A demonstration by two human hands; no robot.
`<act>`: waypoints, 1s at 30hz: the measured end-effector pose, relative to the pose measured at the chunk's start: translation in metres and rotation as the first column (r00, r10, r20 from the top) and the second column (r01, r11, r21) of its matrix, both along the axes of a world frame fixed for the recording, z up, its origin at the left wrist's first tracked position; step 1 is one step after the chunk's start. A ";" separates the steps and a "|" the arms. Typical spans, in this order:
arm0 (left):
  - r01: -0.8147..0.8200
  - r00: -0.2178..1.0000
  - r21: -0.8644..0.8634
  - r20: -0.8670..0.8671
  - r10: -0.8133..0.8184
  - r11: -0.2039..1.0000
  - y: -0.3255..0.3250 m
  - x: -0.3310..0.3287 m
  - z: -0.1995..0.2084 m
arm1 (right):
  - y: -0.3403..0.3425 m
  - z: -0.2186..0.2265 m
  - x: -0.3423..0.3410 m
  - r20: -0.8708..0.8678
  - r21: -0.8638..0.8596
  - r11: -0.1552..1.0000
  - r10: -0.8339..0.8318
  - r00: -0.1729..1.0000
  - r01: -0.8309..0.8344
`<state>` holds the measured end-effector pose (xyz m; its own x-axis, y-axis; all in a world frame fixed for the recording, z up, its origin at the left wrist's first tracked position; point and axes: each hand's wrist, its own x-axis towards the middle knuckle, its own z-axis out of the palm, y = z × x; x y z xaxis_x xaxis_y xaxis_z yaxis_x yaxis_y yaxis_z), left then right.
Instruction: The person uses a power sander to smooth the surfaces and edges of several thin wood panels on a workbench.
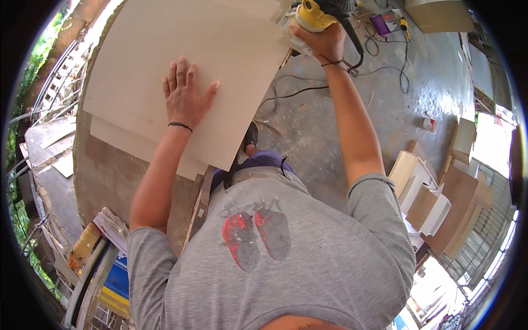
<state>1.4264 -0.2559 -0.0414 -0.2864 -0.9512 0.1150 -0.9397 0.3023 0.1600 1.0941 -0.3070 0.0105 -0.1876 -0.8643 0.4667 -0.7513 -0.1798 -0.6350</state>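
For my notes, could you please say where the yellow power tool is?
In the head view, the yellow power tool is upper right of centre, in the right hand, by the pale board.

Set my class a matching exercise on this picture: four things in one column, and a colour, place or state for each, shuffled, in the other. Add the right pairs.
Column one
1. Left hand
2. Right hand
3. Power tool
4. T-shirt

Column two
A. Yellow and black
B. Grey, with a partly red print on it
C. Palm down, fingers spread, on the pale board
D. Gripping something beside the board's far right corner

Right pairs
1-C
2-D
3-A
4-B
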 end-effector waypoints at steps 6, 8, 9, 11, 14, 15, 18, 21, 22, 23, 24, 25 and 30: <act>0.020 1.000 -0.020 0.017 -0.020 1.000 -0.003 -0.003 -0.001 | -0.023 -0.012 -0.037 0.150 -0.098 0.995 0.002 0.989 0.012; 0.038 0.999 -0.026 -0.010 -0.038 0.999 -0.003 -0.001 -0.003 | -0.015 -0.014 -0.045 0.143 -0.112 0.991 -0.059 0.988 0.075; 0.058 0.998 -0.031 -0.038 -0.059 0.998 -0.003 -0.001 -0.007 | -0.006 -0.013 -0.049 0.171 -0.121 0.987 -0.085 0.982 0.106; 0.145 0.984 -0.029 -0.099 -0.147 0.989 -0.008 -0.008 -0.012 | 0.019 -0.007 -0.054 0.257 -0.087 0.991 -0.079 0.963 0.104; 0.345 0.923 -0.006 -0.181 -0.340 0.939 -0.023 -0.070 -0.009 | 0.057 -0.004 -0.059 0.411 -0.050 0.991 -0.090 0.907 0.121; 0.405 0.897 0.023 -0.202 -0.392 0.914 -0.030 -0.101 -0.002 | 0.074 -0.004 -0.059 0.401 -0.042 0.987 -0.125 0.907 0.155; 0.393 0.885 -0.109 -0.225 -0.408 0.913 -0.064 -0.166 -0.007 | 0.118 0.006 -0.049 0.458 -0.079 0.986 -0.092 0.884 0.144; 0.388 0.872 -0.103 -0.281 -0.401 0.916 -0.093 -0.194 -0.008 | 0.165 0.001 -0.049 0.425 -0.038 0.994 -0.073 0.902 0.098; 0.380 0.877 -0.082 -0.284 -0.387 0.921 -0.097 -0.199 -0.007 | 0.178 -0.003 -0.050 0.392 -0.006 0.997 -0.074 0.917 0.083; 0.376 0.880 -0.063 -0.287 -0.378 0.924 -0.101 -0.204 -0.006 | 0.190 -0.003 -0.049 0.425 0.016 0.996 -0.088 0.901 0.090; 0.368 0.880 -0.086 -0.289 -0.377 0.926 -0.102 -0.207 -0.007 | 0.199 -0.003 -0.047 0.459 0.039 0.995 -0.100 0.883 0.093; 0.361 0.878 -0.110 -0.295 -0.377 0.926 -0.103 -0.211 -0.010 | 0.207 -0.002 -0.046 0.488 0.061 0.993 -0.114 0.865 0.096; 0.305 0.845 -0.074 -0.438 -0.305 0.950 -0.111 -0.209 -0.018 | 0.223 -0.003 -0.039 0.509 0.082 0.990 -0.144 0.849 0.118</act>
<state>1.2176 -0.3673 -0.0594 -0.4815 -0.8239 0.2990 -0.6322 0.5628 0.5325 1.0555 -0.0839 0.0078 -0.5019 -0.8330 0.2329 -0.3311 -0.0638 -0.9414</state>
